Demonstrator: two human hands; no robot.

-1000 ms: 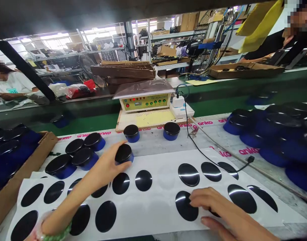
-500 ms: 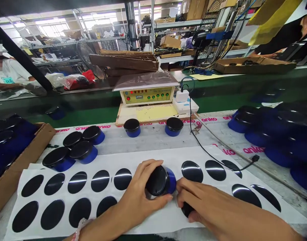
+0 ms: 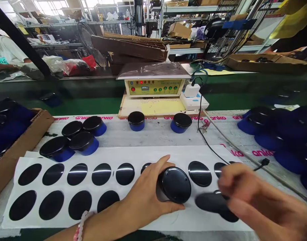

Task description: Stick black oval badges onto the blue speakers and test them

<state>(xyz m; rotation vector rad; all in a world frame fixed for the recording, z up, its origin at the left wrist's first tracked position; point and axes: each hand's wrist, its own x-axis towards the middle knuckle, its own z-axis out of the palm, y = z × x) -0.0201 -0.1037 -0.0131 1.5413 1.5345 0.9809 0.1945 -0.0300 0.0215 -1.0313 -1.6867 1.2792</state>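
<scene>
My left hand [image 3: 153,190] is wrapped round a short round housing [image 3: 176,184], its fingers behind and thumb below. The housing's glossy black end with small holes faces me, tilted. To its right, my right hand [image 3: 253,197] is smeared by motion, its fingers bent together. A blurred black round sticker [image 3: 210,203] reaches out from those fingertips, above the white backing sheet [image 3: 178,217]. Rows of black round stickers [image 3: 79,205] lie on that sheet, left and right of my hands. The spot where the fingers meet the held sticker is blurred.
Several blue, black-topped housings [image 3: 84,143] stand behind the sheet, with more in a cardboard box [image 3: 25,140] at left and piled at right [image 3: 291,134]. A control box [image 3: 153,87] with lit buttons sits at the back. A black cable [image 3: 208,140] trails over the bench.
The housing in my left hand has turned so its black end faces me more. My right hand has moved right, away from it, with the black round sticker. The view has shifted slightly.
</scene>
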